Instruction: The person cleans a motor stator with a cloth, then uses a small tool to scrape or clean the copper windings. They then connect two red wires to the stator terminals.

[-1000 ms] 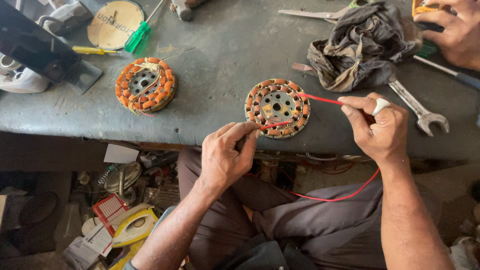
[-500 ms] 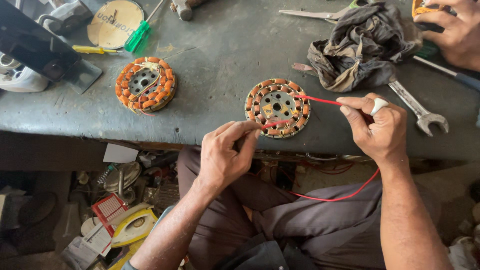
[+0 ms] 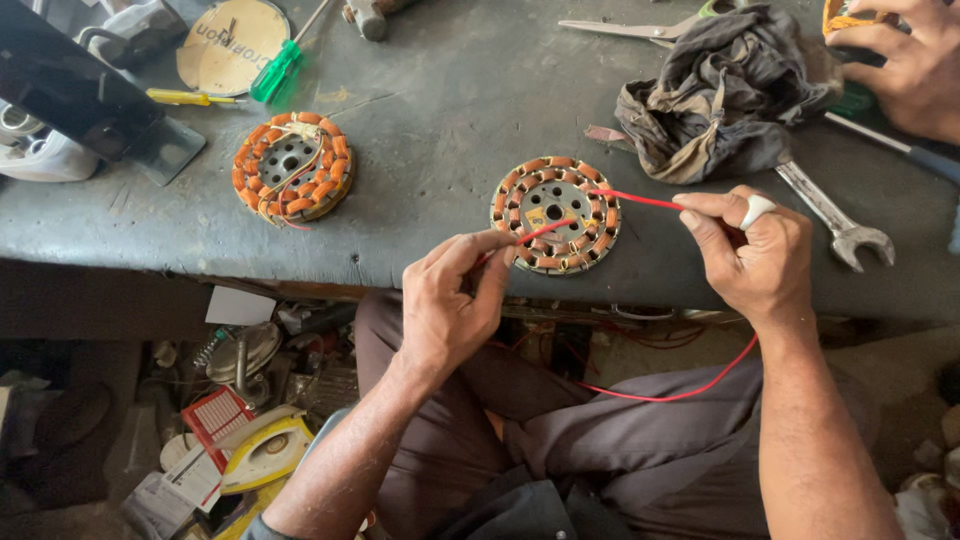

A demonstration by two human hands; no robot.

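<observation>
A: Well, starting at the left — a second round copper-wound motor stator with orange coils lies flat on the grey-green metal workbench, well apart from the hands, with a green-handled screwdriver and a yellow-handled tool behind it.

B: And the hands themselves?

A: The left hand is closed narrowly, thumb and fingertips pinching one end of a thin red insulated wire just off the bench edge. That wire runs up across the round copper-wound stator with brown coils, which sits flat near the front edge, between the two hands. I'd judge the flat seat keeps the slots facing up so the wire can be fed across.

B: The right?

A: The right hand pinches the same wire on the far side, keeping it taut — the slack loops down over the lap.

B: Anything crowding in?

A: A crumpled dark grey rag, scissors and a steel open-ended spanner just beside the right hand. Another person's hand works at the far right corner, clear of the wire.
</observation>
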